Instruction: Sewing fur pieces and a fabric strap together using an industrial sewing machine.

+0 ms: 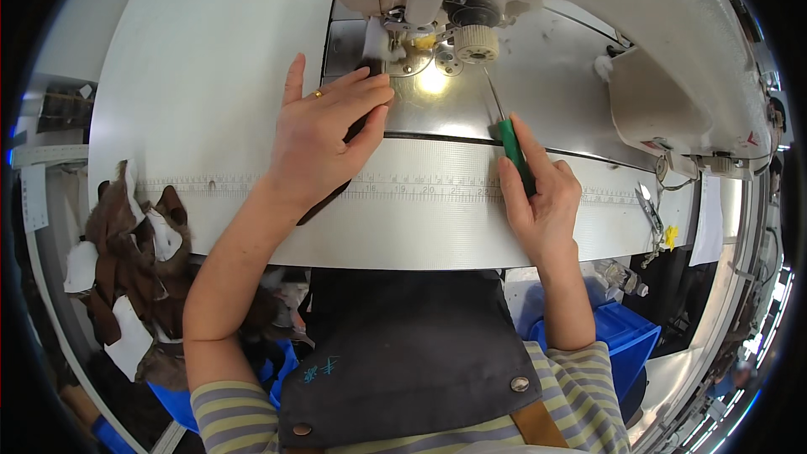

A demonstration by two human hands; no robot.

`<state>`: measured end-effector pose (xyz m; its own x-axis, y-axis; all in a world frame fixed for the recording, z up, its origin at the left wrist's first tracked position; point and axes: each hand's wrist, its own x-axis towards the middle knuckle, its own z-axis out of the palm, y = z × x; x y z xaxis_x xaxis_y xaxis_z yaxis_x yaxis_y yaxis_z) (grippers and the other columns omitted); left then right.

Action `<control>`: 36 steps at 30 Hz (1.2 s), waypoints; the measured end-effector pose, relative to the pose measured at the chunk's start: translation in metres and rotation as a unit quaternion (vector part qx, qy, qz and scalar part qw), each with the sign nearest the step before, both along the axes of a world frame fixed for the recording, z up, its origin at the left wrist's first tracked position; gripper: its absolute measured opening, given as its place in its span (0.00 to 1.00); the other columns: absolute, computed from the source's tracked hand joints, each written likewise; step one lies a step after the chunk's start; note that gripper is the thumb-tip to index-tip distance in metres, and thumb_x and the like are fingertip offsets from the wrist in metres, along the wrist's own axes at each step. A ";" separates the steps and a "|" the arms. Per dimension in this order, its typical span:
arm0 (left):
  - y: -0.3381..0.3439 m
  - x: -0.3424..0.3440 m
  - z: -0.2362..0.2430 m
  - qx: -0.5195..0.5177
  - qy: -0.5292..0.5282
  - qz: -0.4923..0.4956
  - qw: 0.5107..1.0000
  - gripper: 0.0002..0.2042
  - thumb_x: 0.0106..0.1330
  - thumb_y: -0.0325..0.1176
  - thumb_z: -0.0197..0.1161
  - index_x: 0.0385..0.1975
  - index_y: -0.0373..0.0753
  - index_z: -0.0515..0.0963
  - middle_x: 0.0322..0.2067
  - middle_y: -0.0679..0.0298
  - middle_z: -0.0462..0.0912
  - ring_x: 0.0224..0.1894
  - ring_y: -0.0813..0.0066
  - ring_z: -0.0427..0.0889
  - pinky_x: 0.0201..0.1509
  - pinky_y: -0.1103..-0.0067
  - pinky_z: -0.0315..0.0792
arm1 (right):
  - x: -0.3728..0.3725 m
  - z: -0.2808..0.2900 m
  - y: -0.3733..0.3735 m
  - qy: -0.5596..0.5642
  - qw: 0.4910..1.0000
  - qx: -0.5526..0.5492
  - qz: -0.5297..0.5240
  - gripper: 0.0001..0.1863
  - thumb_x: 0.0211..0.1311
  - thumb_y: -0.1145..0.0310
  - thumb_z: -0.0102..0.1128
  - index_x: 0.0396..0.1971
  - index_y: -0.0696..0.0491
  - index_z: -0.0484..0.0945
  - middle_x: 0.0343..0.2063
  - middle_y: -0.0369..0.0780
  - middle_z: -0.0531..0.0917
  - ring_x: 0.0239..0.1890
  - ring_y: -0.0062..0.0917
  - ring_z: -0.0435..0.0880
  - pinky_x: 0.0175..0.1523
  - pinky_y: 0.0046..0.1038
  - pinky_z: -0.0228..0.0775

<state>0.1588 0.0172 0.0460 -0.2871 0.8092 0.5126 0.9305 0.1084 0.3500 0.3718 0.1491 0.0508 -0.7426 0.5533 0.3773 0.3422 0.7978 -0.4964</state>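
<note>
A dark brown strip [326, 203] with white fluff [380, 40] at its far end runs up to the presser foot of the sewing machine [479, 41]. My left hand [324, 130] lies over that strip, thumb and forefinger on either side of it, little finger raised away. Much of the strip is hidden beneath the palm. In my right hand [545, 193] is an awl with a green handle [514, 151]. Its thin metal shaft points up toward the machine's pale round knob, right of the needle area. The tip is apart from the strip.
Brown and white fur pieces [139, 269] are heaped off the left table end. A printed ruler band [420, 191] crosses the white table. Small snips [649, 208] lie by a yellow scrap [671, 236] at the right edge. Below stands a blue bin [626, 336].
</note>
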 end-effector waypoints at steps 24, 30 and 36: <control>0.100 -0.138 -0.016 0.213 -0.282 0.048 0.934 0.12 0.59 0.37 0.58 0.29 0.33 0.80 0.19 0.59 0.79 0.24 0.76 0.74 0.33 0.79 0.69 | 0.020 0.007 0.056 -0.025 0.996 -0.007 -0.082 0.19 0.55 0.68 0.59 0.48 0.55 0.77 0.21 0.48 0.81 0.17 0.38 0.79 0.24 0.31 0.69; 0.188 -0.105 -0.055 0.266 -0.440 -0.071 0.855 0.10 0.59 0.36 0.57 0.31 0.34 0.75 0.21 0.56 0.79 0.24 0.67 0.78 0.31 0.70 0.71 | 0.017 0.009 0.060 -0.056 0.994 -0.007 -0.089 0.19 0.56 0.67 0.58 0.48 0.55 0.77 0.18 0.49 0.79 0.17 0.38 0.79 0.24 0.32 0.68; 0.114 -0.171 0.033 0.260 -0.346 0.076 0.898 0.09 0.59 0.34 0.57 0.27 0.33 0.70 0.20 0.58 0.78 0.22 0.70 0.79 0.24 0.73 0.73 | 0.025 -0.001 0.054 -0.002 0.997 -0.030 -0.070 0.18 0.62 0.66 0.56 0.49 0.57 0.76 0.26 0.45 0.83 0.23 0.22 0.80 0.30 0.25 0.70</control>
